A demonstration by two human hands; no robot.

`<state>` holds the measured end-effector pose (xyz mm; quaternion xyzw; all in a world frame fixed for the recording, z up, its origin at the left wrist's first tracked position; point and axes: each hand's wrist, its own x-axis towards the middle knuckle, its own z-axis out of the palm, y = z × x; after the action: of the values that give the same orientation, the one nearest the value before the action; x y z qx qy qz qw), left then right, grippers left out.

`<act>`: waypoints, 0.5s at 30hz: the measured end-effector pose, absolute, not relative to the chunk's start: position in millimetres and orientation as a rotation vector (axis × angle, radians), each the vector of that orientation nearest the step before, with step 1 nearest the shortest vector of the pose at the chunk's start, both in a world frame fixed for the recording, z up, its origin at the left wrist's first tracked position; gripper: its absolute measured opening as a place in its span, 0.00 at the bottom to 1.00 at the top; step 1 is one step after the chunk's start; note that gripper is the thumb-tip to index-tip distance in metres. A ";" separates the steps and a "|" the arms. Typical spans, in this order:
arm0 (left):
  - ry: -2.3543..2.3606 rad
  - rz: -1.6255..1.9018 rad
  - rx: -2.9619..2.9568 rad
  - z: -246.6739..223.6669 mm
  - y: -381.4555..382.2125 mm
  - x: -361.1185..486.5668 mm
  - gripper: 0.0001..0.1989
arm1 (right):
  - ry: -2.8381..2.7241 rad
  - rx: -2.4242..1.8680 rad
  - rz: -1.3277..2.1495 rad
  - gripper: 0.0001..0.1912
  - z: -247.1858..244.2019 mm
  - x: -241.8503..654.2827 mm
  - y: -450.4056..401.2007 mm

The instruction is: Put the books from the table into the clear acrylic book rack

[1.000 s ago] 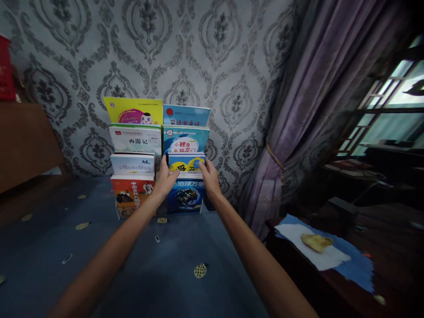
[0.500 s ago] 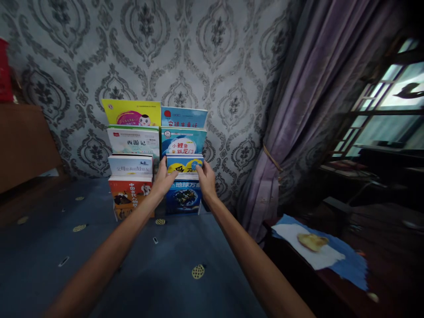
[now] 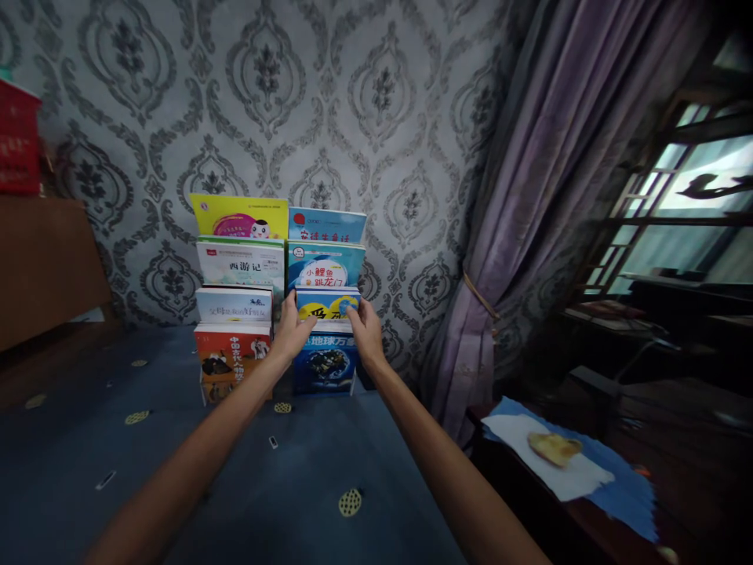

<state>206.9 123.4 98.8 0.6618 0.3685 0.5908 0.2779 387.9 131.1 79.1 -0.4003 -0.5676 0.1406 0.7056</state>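
Note:
Two columns of books stand in stepped rows against the wall. My left hand (image 3: 292, 329) and my right hand (image 3: 365, 329) grip the two sides of a blue and yellow book (image 3: 327, 304) in the right column, thumbs on its front. Below it is a dark blue book with a globe (image 3: 325, 365); behind it rise a light blue carp-story book (image 3: 325, 263) and another blue book (image 3: 327, 225). The left column holds a yellow book (image 3: 238, 216), a pale green-white one (image 3: 241, 263), a pale blue one (image 3: 234, 304) and an orange one (image 3: 232, 357).
The books stand on a dark blue patterned cloth (image 3: 235, 486). A purple curtain (image 3: 500, 235) hangs at the right, beside a small table with a yellowish item (image 3: 554, 449) on white and blue cloths. At the left are a brown cabinet (image 3: 47, 267) and a red box (image 3: 19, 141).
The view has tilted upward a little, so the books and hands appear lower. Both hands keep the same hold on the blue and yellow book.

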 end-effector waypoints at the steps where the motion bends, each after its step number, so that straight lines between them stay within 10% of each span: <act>1: 1.029 1.587 1.752 99.9 122.8 207.5 0.40 | -1.270 -0.888 0.312 0.27 80.7 390.0 131.9; 15: 1.007 1.726 1.979 136.5 116.2 199.0 0.37 | -1.301 -0.895 0.229 0.29 134.5 394.0 159.4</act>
<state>199.0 116.2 136.5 0.6942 0.3532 0.6054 0.1639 394.0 159.4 134.5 -0.4016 -0.5836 0.1029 0.6982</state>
